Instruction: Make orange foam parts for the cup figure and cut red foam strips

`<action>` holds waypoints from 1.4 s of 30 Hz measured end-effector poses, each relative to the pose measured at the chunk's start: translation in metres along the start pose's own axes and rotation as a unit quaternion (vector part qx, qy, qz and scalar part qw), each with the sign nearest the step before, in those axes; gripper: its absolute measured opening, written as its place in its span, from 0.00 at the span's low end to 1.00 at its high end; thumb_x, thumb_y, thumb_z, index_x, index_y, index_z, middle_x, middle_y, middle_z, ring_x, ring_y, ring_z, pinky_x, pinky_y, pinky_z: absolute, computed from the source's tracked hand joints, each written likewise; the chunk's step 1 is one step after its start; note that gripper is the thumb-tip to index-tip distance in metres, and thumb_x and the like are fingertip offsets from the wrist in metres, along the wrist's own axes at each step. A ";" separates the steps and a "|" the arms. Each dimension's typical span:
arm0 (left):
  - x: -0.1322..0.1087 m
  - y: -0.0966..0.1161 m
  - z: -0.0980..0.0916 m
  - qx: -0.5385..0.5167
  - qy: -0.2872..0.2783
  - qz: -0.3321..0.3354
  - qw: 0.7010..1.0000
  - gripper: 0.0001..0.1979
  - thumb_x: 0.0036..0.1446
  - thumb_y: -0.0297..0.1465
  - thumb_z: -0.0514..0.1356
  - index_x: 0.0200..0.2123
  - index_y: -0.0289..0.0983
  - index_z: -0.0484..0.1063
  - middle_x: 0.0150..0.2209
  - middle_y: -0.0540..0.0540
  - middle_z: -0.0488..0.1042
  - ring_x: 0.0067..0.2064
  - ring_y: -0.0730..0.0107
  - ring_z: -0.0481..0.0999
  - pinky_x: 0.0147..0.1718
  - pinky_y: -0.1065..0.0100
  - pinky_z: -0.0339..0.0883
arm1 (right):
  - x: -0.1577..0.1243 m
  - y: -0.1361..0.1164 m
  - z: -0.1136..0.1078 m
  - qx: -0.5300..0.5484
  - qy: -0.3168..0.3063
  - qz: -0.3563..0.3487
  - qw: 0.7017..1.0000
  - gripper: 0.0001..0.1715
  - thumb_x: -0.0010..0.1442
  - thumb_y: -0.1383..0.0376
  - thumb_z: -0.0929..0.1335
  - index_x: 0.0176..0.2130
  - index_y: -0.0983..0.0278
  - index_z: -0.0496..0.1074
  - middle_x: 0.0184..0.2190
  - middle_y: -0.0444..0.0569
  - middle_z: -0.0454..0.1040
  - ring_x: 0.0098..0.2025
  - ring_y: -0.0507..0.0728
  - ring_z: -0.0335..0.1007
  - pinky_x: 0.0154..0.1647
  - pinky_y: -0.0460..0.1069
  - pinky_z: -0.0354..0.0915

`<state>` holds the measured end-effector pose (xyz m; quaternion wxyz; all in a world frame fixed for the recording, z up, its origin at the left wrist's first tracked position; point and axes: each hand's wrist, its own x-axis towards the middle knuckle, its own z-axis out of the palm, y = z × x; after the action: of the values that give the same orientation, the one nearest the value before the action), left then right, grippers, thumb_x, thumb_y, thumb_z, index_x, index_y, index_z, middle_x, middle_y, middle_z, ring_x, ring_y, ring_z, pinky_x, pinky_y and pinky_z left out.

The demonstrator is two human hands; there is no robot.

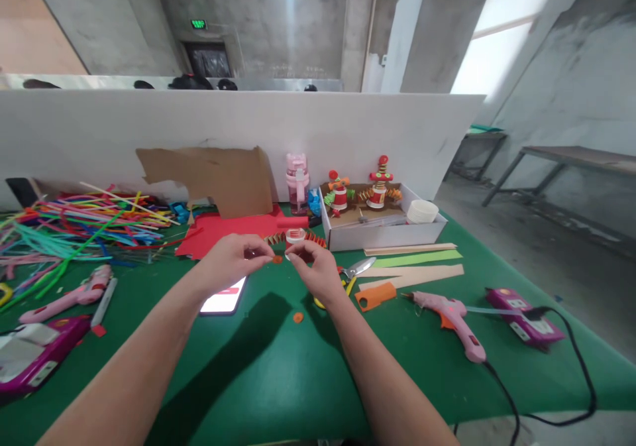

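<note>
My left hand [231, 266] is closed in a pinch, with a small orange piece [277, 259] at its fingertips. Just to the right, my right hand [320, 272] has its thumb and fingers pressed together; whatever they hold is too small to make out. Behind the fingertips stands a small red and white cup figure [295, 235] with folded paper arms, partly hidden by the hands. On the green table below them lies an orange disc [298, 317]. A phone [223, 300] with a lit screen is under my left hand, and scissors [358, 268] lie partly behind my right hand.
A white box [382, 237] holds two finished-looking figures and a tape roll [422, 211]. At right are paper strips [417, 259], an orange cut piece [375, 296] and a corded pink glue gun [450, 317]. Pipe cleaners [99, 217] and another glue gun [69, 297] lie left.
</note>
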<state>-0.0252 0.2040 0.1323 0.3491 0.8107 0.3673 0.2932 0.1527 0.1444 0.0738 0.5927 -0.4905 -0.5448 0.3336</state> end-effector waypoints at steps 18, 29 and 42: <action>0.012 0.012 0.002 0.063 -0.075 0.029 0.995 0.05 0.41 0.33 0.62 0.22 0.42 0.80 0.22 0.49 0.77 0.24 0.69 0.70 0.23 0.70 0.57 | -0.012 -0.019 -0.012 -0.168 -0.033 -0.072 0.983 0.06 0.56 0.67 0.67 0.27 0.61 0.70 0.28 0.46 0.74 0.32 0.54 0.69 0.37 0.48 0.64; -0.003 0.018 0.019 -0.060 0.102 -0.087 0.989 0.16 0.40 0.46 0.67 0.25 0.40 0.80 0.26 0.46 0.79 0.30 0.65 0.74 0.30 0.67 0.64 | -0.012 -0.010 -0.005 0.104 0.102 0.046 0.988 0.13 0.49 0.56 0.71 0.28 0.63 0.73 0.24 0.43 0.75 0.30 0.54 0.69 0.35 0.48 0.65; -0.007 0.016 0.052 -0.165 0.149 -0.097 0.970 0.16 0.38 0.45 0.67 0.26 0.38 0.79 0.29 0.46 0.80 0.32 0.64 0.75 0.34 0.66 0.67 | -0.021 -0.002 0.016 0.174 0.168 0.032 0.970 0.12 0.50 0.57 0.72 0.31 0.64 0.75 0.28 0.44 0.77 0.32 0.54 0.70 0.39 0.49 0.68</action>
<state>0.0151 0.1725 0.1128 0.4462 0.6495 0.4382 0.4326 0.1332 0.1280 0.0681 0.7412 -0.4456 -0.3552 0.3548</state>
